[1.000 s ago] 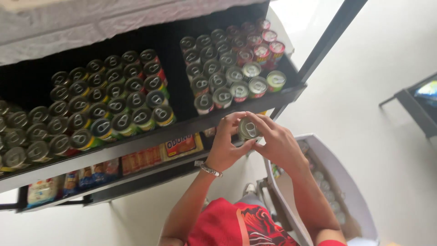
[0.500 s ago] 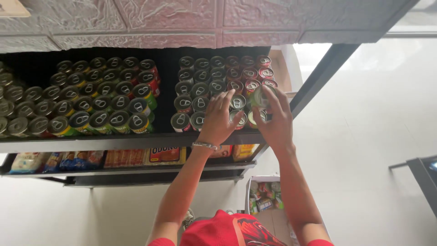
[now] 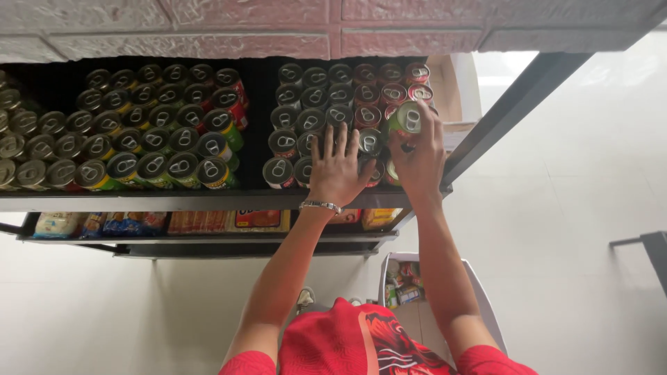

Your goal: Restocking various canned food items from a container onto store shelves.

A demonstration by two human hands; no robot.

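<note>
My right hand (image 3: 418, 160) grips a green drink can (image 3: 405, 119) and holds it above the right block of cans (image 3: 326, 104) on a black shelf (image 3: 208, 201). My left hand (image 3: 337, 167) lies flat with fingers spread on the tops of cans in the front rows of that block; a metal bracelet circles its wrist. The cans stand upright in tight rows, some green, some red, pull tabs up.
A second block of several cans (image 3: 146, 132) fills the shelf's left half. A lower shelf (image 3: 174, 223) holds packaged snacks. A white cart (image 3: 417, 285) with goods stands on the pale floor below my arms. A brick-patterned panel (image 3: 333, 28) runs above.
My hands rose from below the shelf edge onto the right block of cans. The green can moved with my right hand over the rows; my left hand flattened onto the can tops.
</note>
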